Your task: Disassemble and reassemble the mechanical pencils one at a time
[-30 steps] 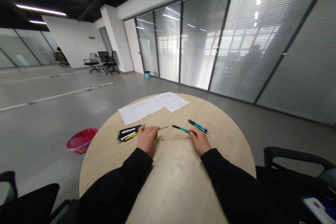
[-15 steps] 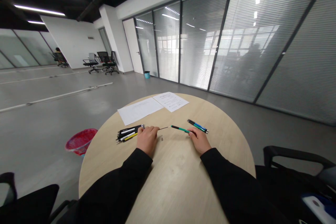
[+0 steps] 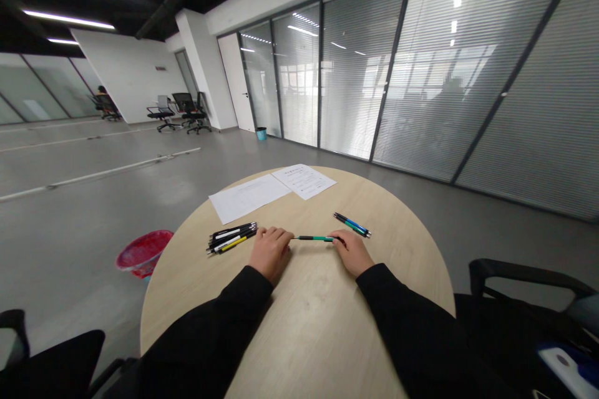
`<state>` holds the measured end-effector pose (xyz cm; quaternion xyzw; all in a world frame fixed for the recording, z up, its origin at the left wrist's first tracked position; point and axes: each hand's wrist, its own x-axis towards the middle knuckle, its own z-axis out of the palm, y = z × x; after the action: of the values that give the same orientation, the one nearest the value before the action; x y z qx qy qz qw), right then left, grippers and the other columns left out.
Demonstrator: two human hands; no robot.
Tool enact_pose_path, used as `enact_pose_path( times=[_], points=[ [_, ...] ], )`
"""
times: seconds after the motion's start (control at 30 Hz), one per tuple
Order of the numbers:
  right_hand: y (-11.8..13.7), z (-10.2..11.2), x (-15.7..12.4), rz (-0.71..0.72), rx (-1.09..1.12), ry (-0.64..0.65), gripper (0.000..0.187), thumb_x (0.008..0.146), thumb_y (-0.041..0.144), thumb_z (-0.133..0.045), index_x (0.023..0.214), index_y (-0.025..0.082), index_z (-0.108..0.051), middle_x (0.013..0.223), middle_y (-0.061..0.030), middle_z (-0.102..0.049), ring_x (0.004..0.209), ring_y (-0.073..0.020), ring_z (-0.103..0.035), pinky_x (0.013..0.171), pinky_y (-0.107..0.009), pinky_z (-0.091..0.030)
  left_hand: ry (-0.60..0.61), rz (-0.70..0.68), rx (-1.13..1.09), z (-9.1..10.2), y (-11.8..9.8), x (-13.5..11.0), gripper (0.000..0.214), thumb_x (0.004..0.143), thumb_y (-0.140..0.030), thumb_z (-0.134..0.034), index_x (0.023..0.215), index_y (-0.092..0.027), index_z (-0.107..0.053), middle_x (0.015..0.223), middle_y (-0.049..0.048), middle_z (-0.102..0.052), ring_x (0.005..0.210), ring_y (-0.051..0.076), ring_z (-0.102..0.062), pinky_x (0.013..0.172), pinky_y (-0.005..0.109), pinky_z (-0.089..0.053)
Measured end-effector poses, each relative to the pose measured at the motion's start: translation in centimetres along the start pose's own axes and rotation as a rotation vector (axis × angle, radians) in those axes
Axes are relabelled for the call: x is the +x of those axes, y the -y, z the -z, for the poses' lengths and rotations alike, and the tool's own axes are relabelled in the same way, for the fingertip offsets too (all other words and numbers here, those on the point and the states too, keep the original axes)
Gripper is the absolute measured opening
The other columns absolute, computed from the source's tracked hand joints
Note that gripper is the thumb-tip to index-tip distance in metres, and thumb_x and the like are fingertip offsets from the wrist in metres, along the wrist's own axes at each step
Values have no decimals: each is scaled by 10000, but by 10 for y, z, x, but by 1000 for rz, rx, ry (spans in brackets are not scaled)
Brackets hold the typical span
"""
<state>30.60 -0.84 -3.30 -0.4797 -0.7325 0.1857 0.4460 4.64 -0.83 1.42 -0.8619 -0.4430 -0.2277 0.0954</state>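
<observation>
My right hand [image 3: 354, 253] is closed around one end of a green and black pen barrel [image 3: 322, 239], which lies level just above the table. My left hand [image 3: 271, 253] pinches a thin pen refill [image 3: 295, 237]; only a short bit of it shows between the fingers and the barrel. The refill lines up with the barrel's left end and appears to meet it, though how far it goes in I cannot make out. Beside my left hand lies a bunch of black, white and yellow pens [image 3: 231, 239]. Blue and green pens [image 3: 352, 225] lie just beyond my right hand.
Two paper sheets [image 3: 250, 197] lie at the far side of the round wooden table [image 3: 318, 330]. A red-lined bin [image 3: 144, 252] stands on the floor to the left. Black chairs [image 3: 524, 277] flank the table, and a glass partition stands behind.
My left hand has moved slightly right and down with the refill. The barrel has turned level and shifted a little left, closing the gap. A small grey bit on the table is now hidden.
</observation>
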Motion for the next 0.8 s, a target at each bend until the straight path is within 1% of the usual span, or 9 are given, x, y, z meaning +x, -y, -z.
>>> enact_pose_path(
  times=[0.1, 0.17, 0.23, 0.33, 0.43, 0.53, 0.7, 0.8],
  points=[
    [2, -1, 0, 1, 19, 11, 227, 866, 155, -501, 962, 182, -704, 979, -75, -709, 948, -213, -629, 887, -357, -466, 14, -47, -49, -2, -6, 0, 219, 941, -170, -433, 1062, -211, -611, 990, 75, -684, 915, 239, -574, 808, 407, -349],
    [2, -1, 0, -7, 32, 7, 227, 867, 161, -500, 962, 182, -705, 979, -72, -710, 947, -212, -629, 886, -355, -467, -9, -44, -75, -3, -9, -1, 221, 939, -216, -459, 1120, -202, -584, 1066, 92, -662, 972, 251, -562, 842, 413, -363],
    [1, 0, 0, -23, 43, -2, 228, 865, 167, -500, 961, 186, -706, 986, -70, -712, 949, -213, -631, 885, -354, -469, -42, -11, -94, -2, -10, -1, 263, 917, -244, -496, 1167, -187, -555, 1133, 111, -629, 1028, 268, -540, 885, 425, -372],
    [1, 1, 1, -41, 51, -11, 227, 859, 175, -503, 958, 192, -707, 994, -68, -715, 951, -215, -634, 884, -355, -470, -90, 68, -121, -2, -8, -2, 302, 896, -243, -509, 1191, -178, -525, 1166, 124, -592, 1063, 282, -523, 916, 435, -383],
    [1, 1, 1, -38, 54, -12, 230, 859, 179, -500, 959, 191, -706, 988, -69, -714, 949, -216, -633, 884, -358, -469, -120, 148, -146, -2, -3, -3, 261, 891, -234, -504, 1144, -179, -536, 1134, 119, -588, 1058, 281, -529, 907, 432, -398],
    [1, 1, 0, -40, 54, -12, 228, 858, 183, -500, 955, 194, -706, 989, -68, -713, 949, -218, -631, 884, -363, -468, -125, 186, -170, -4, 1, -2, 187, 896, -231, -495, 1060, -183, -570, 1078, 103, -595, 1020, 267, -542, 887, 422, -409],
    [2, 1, 0, -26, 51, -2, 225, 856, 177, -505, 953, 196, -707, 982, -65, -714, 946, -217, -633, 883, -360, -469, -114, 150, -210, -4, 2, -1, 169, 929, -238, -456, 941, -201, -620, 1009, 83, -601, 948, 237, -559, 848, 387, -425],
    [3, 1, 0, -20, 51, 8, 226, 859, 169, -505, 957, 197, -707, 979, -63, -713, 944, -215, -632, 881, -356, -469, -97, 119, -227, -4, 0, -1, 180, 936, -239, -455, 907, -202, -628, 987, 80, -597, 923, 227, -559, 825, 372, -433]
  ],
)
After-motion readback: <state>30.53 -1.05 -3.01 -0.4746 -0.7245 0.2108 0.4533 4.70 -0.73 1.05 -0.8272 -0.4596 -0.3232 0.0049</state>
